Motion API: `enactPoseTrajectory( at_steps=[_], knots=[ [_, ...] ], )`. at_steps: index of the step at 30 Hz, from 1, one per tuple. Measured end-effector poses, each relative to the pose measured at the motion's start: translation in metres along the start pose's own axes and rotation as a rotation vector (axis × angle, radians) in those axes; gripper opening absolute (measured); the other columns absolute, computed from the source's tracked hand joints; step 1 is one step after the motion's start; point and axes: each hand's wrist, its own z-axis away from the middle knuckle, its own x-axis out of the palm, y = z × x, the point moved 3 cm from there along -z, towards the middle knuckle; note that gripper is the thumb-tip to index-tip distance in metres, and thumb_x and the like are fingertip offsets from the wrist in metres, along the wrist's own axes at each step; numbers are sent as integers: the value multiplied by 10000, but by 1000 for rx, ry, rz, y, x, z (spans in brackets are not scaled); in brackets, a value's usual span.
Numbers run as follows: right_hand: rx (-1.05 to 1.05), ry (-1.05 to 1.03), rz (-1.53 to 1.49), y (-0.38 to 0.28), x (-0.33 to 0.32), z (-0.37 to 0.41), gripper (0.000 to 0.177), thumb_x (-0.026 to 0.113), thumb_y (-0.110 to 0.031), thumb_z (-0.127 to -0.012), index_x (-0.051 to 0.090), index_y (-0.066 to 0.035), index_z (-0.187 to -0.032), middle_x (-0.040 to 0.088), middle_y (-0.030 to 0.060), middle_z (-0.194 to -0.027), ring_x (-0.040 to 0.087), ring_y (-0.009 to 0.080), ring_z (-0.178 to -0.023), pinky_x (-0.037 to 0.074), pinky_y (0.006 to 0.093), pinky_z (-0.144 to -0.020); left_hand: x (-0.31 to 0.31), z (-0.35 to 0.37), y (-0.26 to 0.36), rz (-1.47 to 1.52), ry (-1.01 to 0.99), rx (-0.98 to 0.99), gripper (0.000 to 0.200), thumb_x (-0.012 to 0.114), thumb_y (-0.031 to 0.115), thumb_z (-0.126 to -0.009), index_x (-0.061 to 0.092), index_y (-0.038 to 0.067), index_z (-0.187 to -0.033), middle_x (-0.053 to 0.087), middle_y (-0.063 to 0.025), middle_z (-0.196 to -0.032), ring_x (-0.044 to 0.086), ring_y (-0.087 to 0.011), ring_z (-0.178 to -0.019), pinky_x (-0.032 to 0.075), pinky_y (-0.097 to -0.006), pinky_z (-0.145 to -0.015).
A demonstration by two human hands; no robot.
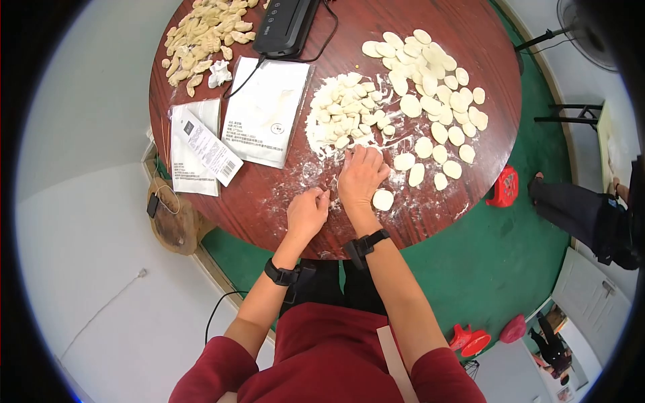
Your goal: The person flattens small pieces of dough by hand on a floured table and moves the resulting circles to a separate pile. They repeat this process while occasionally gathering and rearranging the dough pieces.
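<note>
On the floured tabletop, my right hand (363, 176) reaches to the near edge of a heap of small dough pieces (344, 111). Its fingers are bent and close together, and whatever lies under them is hidden. Just beside its wrist lies one flattened dough round (383, 199). My left hand (308, 213) rests lower on the table, curled with thumb and fingers together; its inside is out of sight. Many flat dough wrappers (440, 94) spread over the right side, some overlapping. White flour (316, 131) surrounds the dough pieces.
Shaped dumplings (205, 37) pile up at the far left. A black appliance (285, 30) with a cord stands near white plastic packages (262, 111) and a labelled packet (207, 153). Beyond the round table (262, 215) are a red stool (504, 187) and a person (584, 218).
</note>
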Motion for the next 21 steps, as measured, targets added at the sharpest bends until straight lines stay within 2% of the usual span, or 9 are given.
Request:
enactPoseTrajectory(
  at_steps=[4, 6, 9, 12, 17, 19, 21],
  knots=[
    [-61, 6, -2, 0, 5, 9, 240, 673, -207, -920, 600, -128, -1134, 558, 47, -1038, 531, 254, -1014, 349, 469, -891, -11, -5, -10, 11, -7, -38, 281, 637, 296, -972, 722, 37, -901, 717, -187, -760, 701, -412, -769, 537, -507, -723],
    [-107, -6, -7, 2, 7, 8, 240, 656, -186, -912, 602, -140, -1141, 564, 42, -1047, 535, 248, -1019, 347, 474, -891, -18, -8, -7, -30, 57, -7, 264, 658, 293, -959, 724, 44, -903, 724, -175, -764, 704, -406, -767, 540, -501, -723],
    [-208, -53, -8, -2, 9, 10, 310, 586, -118, -861, 606, -173, -1166, 564, 29, -1057, 543, 226, -1021, 340, 487, -893, -23, -14, -4, -45, 56, -7, 246, 666, 287, -954, 724, 55, -895, 725, -167, -758, 707, -392, -752, 542, -488, -711],
    [-235, -78, 1, -5, 10, 10, 306, 590, -119, -864, 604, -173, -1165, 557, 23, -1054, 543, 223, -1026, 339, 487, -896, -27, -20, -2, -45, 44, 15, 242, 664, 285, -956, 723, 59, -892, 722, -164, -749, 704, -385, -732, 539, -483, -694],
    [-70, -96, -91, -3, 2, 2, 186, 629, -235, -967, 601, -143, -1127, 549, 48, -1032, 533, 251, -1005, 342, 467, -920, -30, -26, 10, -33, 48, 89, 188, 699, 242, -931, 705, 55, -914, 690, -138, -710, 677, -365, -685, 519, -468, -657],
    [-41, -69, -187, 3, 2, 1, 172, 622, -224, -970, 600, -139, -1118, 550, 51, -1019, 534, 255, -1007, 344, 460, -920, -27, -27, 16, 3, 21, 117, 155, 719, 206, -913, 697, 53, -932, 678, -131, -718, 669, -356, -690, 514, -457, -654],
    [8, -44, -340, 8, 2, -4, 96, 603, -186, -990, 610, -116, -1056, 578, 74, -983, 549, 283, -982, 366, 436, -894, -18, -27, 22, 90, 79, 298, 174, 751, 131, -865, 669, 52, -997, 655, -128, -817, 654, -334, -740, 507, -431, -668]
  ],
)
